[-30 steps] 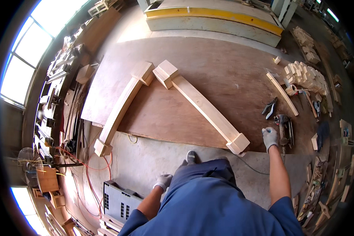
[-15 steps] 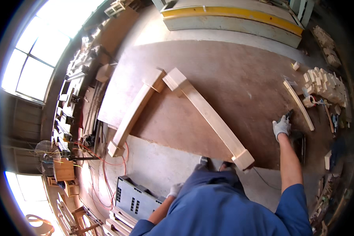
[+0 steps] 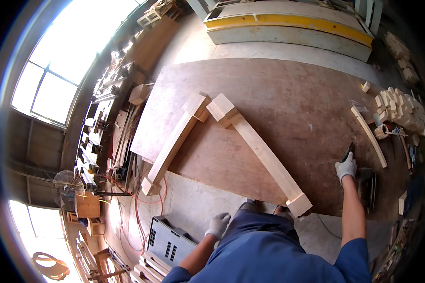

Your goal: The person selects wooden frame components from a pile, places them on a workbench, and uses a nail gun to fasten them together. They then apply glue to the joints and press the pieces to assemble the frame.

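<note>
My right hand (image 3: pixel 346 170), in a white work glove, reaches over the right side of the brown board table (image 3: pixel 278 94). Its fingers are closed on a slim dark tool (image 3: pixel 348 151), whose exact kind I cannot make out. My left hand (image 3: pixel 217 225), gloved too, hangs beside my hip near a grey plastic crate (image 3: pixel 172 240); its fingers are loosely extended and hold nothing. Two pale curved wooden legs with blocky ends lie on the board, the left leg (image 3: pixel 174 141) and the right leg (image 3: pixel 264 153), their far ends close together and near ends spread apart.
Stacked wooden blocks (image 3: pixel 396 108) and a curved strip (image 3: pixel 369 137) lie to the right, with a small pot (image 3: pixel 381 131) beside them. Red hoses (image 3: pixel 137 212) cross the floor at left. Beyond the board stands a yellow-edged platform (image 3: pixel 288 23).
The view has shifted, so the scene sits lower and further right. My right hand has drawn slightly left with the dark tool, and my left hand has come forward from my hip.
</note>
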Demonstrator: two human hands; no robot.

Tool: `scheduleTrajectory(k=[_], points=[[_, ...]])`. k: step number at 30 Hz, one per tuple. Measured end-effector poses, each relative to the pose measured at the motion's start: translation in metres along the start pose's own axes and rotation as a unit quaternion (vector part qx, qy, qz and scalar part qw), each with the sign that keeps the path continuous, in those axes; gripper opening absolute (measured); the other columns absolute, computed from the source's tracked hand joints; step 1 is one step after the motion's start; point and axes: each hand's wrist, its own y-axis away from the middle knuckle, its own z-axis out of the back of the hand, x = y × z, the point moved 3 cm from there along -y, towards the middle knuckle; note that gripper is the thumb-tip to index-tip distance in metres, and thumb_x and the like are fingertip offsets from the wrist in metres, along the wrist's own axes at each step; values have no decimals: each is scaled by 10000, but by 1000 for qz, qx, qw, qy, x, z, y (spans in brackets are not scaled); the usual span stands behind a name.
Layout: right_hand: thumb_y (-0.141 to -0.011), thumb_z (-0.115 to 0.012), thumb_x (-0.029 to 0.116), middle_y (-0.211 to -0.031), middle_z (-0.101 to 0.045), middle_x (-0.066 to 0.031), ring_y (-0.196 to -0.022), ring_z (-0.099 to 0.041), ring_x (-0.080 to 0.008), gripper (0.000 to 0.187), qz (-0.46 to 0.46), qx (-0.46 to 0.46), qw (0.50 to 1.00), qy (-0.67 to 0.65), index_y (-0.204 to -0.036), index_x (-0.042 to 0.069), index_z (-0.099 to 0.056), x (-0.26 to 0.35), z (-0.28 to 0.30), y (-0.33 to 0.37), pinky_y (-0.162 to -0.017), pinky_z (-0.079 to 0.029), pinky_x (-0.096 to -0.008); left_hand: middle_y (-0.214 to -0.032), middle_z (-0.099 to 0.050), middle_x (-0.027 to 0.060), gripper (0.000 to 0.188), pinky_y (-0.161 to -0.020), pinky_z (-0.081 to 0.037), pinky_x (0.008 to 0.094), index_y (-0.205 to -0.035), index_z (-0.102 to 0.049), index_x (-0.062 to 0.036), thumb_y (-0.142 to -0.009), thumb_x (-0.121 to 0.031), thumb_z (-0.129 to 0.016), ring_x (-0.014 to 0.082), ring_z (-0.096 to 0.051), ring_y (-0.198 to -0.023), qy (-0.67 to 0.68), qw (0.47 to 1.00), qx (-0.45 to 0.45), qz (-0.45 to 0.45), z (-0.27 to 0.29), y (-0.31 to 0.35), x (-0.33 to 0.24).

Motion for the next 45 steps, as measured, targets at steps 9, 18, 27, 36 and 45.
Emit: scheduleTrajectory(k=[9,18,27,36,45], points=[[-918,-686,317,-1348,-642,-116,-1171,-645,-266,683,6,288,549,-785,-1506,37,-483,-41,28,134,-843,-576,-363,-1034,-725,202,336,-820,-555,487,-1197,-706,-58,-918,-244,-727,411,-686,-928,-176,822,-28,-541,10,-34,-239],[-924,-644,180,-948,-719,-171,-738,-714,-225,467,-159,170,605,-762,-1335,-31,-576,-8,-6,385,-685,-615,-348,-1577,-410,221,786,-1229,-251,564,-1478,-494,-90,-815,-378,-804,432,-326,-1488,-402,598,50,-691,-20,-95,-303],[-966,-634,152,-1008,-735,-195,-815,-742,-281,512,-256,213,578,-745,-1405,-83,-512,28,-96,474,-747,-596,-381,-1477,-517,153,944,-1232,-251,546,-1518,-457,-120,-730,-445,-865,362,-421,-1415,-535,518,83,-662,-56,-105,-338],[-992,-675,190,-901,-728,-100,-719,-667,-138,308,-263,143,694,-655,-1192,-43,-657,16,-115,475,-629,-520,-293,-1378,-591,163,916,-1135,-370,496,-1436,-528,-98,-674,-447,-898,370,-513,-1321,-594,503,137,-613,-83,-83,-349],[-1006,-636,228,-900,-701,-56,-774,-602,-111,335,-190,123,784,-578,-1232,-19,-654,2,-91,463,-690,-496,-288,-1344,-592,178,893,-1091,-392,481,-1393,-541,-86,-657,-450,-895,364,-526,-1290,-612,465,143,-624,-73,-73,-323]])
